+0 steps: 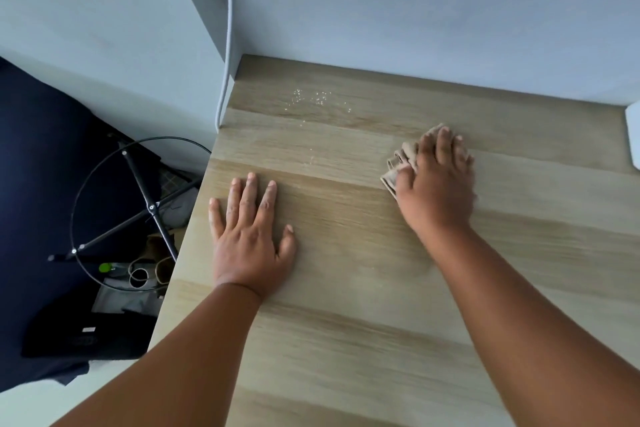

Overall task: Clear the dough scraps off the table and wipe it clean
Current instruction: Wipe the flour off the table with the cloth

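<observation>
**Hands on the table, cloth mid-wipe**

Left hand (pixel 251 236) lies flat on the pale wood-grain table (pixel 346 340), fingers spread, gripping nothing, and serves as a brace. Beyond it, toward the back wall, a scatter of tiny white dough crumbs (pixel 311 99) sits well apart from both hands. Right hand (pixel 436 180) presses down on a crumpled beige cloth (pixel 398 163), fingers laid over it; its edges are blurred. To finish well, I judge the cloth should sweep leftward and back to gather those crumbs into one pile, keeping even pressure.
</observation>
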